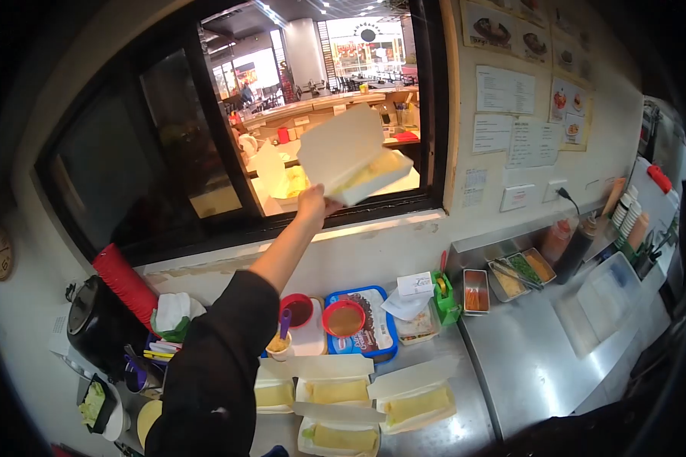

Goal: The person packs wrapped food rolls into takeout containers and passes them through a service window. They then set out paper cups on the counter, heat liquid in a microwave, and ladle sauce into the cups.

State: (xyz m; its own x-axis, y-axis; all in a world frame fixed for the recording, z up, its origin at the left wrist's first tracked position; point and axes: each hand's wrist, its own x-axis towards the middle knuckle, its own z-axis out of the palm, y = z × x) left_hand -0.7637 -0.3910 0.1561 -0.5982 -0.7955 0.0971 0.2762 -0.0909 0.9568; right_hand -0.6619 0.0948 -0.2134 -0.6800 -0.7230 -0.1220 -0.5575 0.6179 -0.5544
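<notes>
One hand [318, 208], on the black-sleeved arm reaching up from the lower left, grips an open white box [370, 179] with yellowish food in it at the window opening. I take it for my left hand. Another open box [282, 181] with yellow food stands beyond the window, to the left of the held one. Several open boxes with pale yellow food, among them one box [339, 439] at the front, sit on the steel counter [472, 415] below. My right hand is not visible.
Red bowls of sauce, one bowl [344, 318] on a blue-rimmed lid, stand behind the boxes. A green tape dispenser [447, 298], metal food trays [522, 270] and sauce bottles [575, 244] line the right. Red stacked cups [124, 286] lean beside a black cooker [99, 324] at left.
</notes>
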